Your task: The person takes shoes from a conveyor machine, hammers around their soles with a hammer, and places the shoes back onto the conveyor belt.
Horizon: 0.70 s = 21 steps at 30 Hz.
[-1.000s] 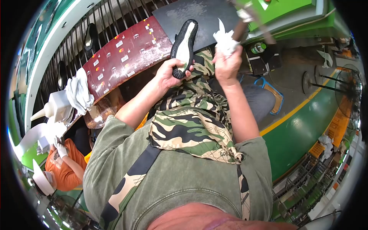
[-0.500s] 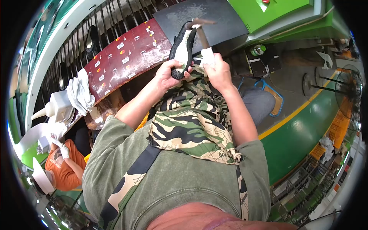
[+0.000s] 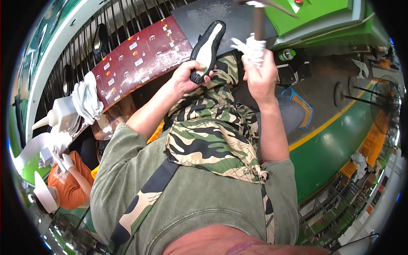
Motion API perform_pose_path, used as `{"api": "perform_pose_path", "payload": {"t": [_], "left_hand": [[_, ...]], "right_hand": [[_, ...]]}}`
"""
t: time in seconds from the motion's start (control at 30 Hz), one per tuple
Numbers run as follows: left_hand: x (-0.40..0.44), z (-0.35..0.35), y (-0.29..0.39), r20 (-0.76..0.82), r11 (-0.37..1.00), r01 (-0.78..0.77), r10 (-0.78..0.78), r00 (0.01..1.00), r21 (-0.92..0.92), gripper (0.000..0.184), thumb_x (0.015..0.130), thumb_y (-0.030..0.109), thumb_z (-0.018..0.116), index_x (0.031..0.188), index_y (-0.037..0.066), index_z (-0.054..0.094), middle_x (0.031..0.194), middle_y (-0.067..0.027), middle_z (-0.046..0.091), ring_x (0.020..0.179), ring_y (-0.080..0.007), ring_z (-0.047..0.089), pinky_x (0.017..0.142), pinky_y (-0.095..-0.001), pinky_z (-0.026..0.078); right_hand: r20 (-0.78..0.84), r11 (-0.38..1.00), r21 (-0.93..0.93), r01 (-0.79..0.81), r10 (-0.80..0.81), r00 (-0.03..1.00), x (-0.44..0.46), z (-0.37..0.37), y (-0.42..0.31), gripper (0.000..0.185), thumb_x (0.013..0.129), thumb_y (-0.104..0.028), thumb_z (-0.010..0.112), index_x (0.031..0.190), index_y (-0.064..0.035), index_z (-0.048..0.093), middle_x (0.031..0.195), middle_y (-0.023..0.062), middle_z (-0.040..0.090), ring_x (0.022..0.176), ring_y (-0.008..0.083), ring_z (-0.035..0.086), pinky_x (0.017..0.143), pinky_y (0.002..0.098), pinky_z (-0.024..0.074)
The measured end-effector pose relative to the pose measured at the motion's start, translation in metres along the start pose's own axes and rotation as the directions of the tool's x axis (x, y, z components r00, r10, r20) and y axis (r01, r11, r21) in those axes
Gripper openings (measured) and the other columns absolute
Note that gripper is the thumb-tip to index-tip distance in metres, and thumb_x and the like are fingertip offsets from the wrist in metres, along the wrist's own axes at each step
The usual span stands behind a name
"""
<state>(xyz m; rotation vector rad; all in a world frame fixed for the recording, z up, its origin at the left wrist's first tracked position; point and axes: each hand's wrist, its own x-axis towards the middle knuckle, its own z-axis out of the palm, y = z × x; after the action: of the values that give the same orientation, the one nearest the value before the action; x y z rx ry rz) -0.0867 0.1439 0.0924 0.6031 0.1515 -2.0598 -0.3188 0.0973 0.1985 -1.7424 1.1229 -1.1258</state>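
A black shoe [image 3: 207, 49] with a whitish underside facing up is gripped at its near end by my left hand [image 3: 187, 77], thumb on top and fingertips around the far side. My right hand [image 3: 262, 76] is wrapped around a hammer [image 3: 259, 23] whose handle has white cloth [image 3: 253, 50] bound on it. The hammer is raised to the right of the shoe, apart from it, its head blurred at the top edge. Beneath my hands lies a camouflage apron [image 3: 208, 140].
A dark grey sheet [image 3: 187, 19] and a red board [image 3: 144, 55] lie ahead. White cloth [image 3: 87, 98] and a white bottle [image 3: 63, 114] are at left, near a person in orange [image 3: 70, 187]. A green cabinet [image 3: 314, 17] and a fan [image 3: 384, 100] stand right.
The hammer came down to the shoe's far end half a second ago and is now lifted away to the right. The shoe has tilted slightly to the right in my left hand.
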Motion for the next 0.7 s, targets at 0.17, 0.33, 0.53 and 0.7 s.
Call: {"api": "perform_pose_path", "payload": {"t": [0.17,0.33,0.53,0.7], "left_hand": [[0.005,-0.001,-0.001,0.029,1.0,-0.01,0.01,1.0,-0.015,0.055,0.081,-0.001,0.057,0.133,-0.008,0.043,0.115,-0.0233,0.059,0.092,-0.0325,0.062,0.066,-0.0371,0.055],[0.0,-0.001,-0.001,0.013,1.0,0.013,-0.013,1.0,0.004,0.054,0.081,-0.001,0.057,0.133,-0.008,0.043,0.115,-0.0232,0.059,0.092,-0.0324,0.062,0.067,-0.0376,0.055],[0.007,0.003,-0.005,0.013,0.999,-0.034,0.034,0.999,-0.025,0.051,0.081,-0.001,0.056,0.13,-0.009,0.045,0.112,-0.0245,0.06,0.09,-0.0332,0.063,0.066,-0.0367,0.055],[0.005,0.003,-0.004,0.007,1.0,-0.021,0.021,1.0,-0.009,0.049,0.08,-0.002,0.056,0.127,-0.011,0.047,0.11,-0.0245,0.061,0.088,-0.0332,0.063,0.065,-0.0367,0.055]], "right_hand": [[-0.006,0.971,-0.238,0.03,-0.033,0.999,-0.03,0.019,0.055,0.034,0.09,-0.015,0.069,0.114,0.0007,0.05,0.083,0.0237,0.069,0.075,0.0438,0.07,0.065,0.0449,0.0548],[0.118,0.975,-0.084,-0.205,0.214,0.97,-0.01,-0.001,0.006,0.022,0.091,-0.012,0.068,0.105,0.0015,0.057,0.08,0.0186,0.069,0.071,0.029,0.07,0.065,0.0374,0.0539],[0.093,0.942,-0.33,-0.062,0.097,0.991,-0.039,0.016,0.057,0.031,0.089,-0.014,0.065,0.113,0.0008,0.052,0.084,0.0233,0.069,0.078,0.0397,0.071,0.07,0.0451,0.0547],[0.097,0.994,-0.044,-0.098,0.102,0.99,-0.017,0.005,0.023,0.02,0.094,-0.008,0.064,0.11,0.0023,0.057,0.075,0.0053,0.065,0.05,0.0075,0.055,0.046,0.0257,0.0448]]}}
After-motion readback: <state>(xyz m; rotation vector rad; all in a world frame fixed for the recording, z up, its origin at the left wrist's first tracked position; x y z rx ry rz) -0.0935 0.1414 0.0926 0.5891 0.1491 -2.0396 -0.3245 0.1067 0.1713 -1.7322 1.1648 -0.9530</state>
